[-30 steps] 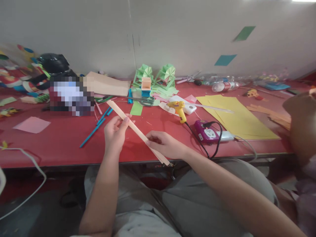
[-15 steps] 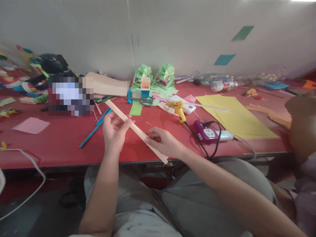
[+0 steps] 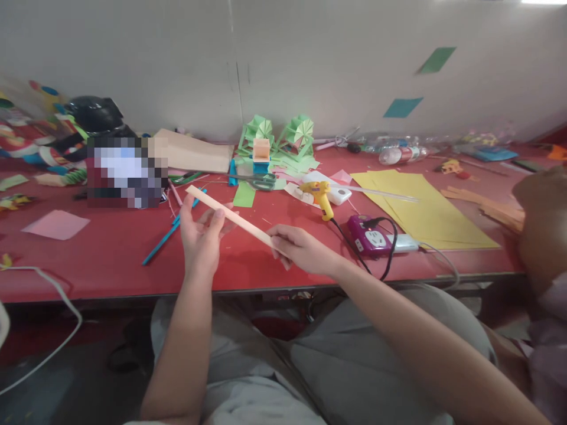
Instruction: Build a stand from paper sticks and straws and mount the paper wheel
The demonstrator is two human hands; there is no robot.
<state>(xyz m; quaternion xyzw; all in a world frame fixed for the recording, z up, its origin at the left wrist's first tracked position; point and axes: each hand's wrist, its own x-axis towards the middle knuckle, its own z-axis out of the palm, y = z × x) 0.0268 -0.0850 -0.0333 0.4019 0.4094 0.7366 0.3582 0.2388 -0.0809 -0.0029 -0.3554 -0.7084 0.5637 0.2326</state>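
A long, narrow cream paper strip (image 3: 243,223) slants above the red table, its upper end at the left. My left hand (image 3: 201,239) steadies it near that end, thumb on the front and fingers spread behind. At the lower right end, my right hand (image 3: 303,248) pinches the strip between thumb and fingers, which hide its tip. Blue rolled paper sticks (image 3: 162,245) lie on the table just left of my left hand. To the right of my right hand rests a yellow glue gun (image 3: 322,198) with a clear glue stick in it.
A purple power socket (image 3: 370,236) with black and white cords sits near the front edge. Yellow paper sheets (image 3: 434,218) lie to the right. Scissors (image 3: 261,181), a small peach-and-blue box (image 3: 261,156) and green paper wheels (image 3: 299,136) stand farther back. Another person's arm (image 3: 543,224) is at right.
My right hand has closed over the strip's lower end, which stuck out past it before. The strip now lies flatter, and the left hand's fingers have spread a little.
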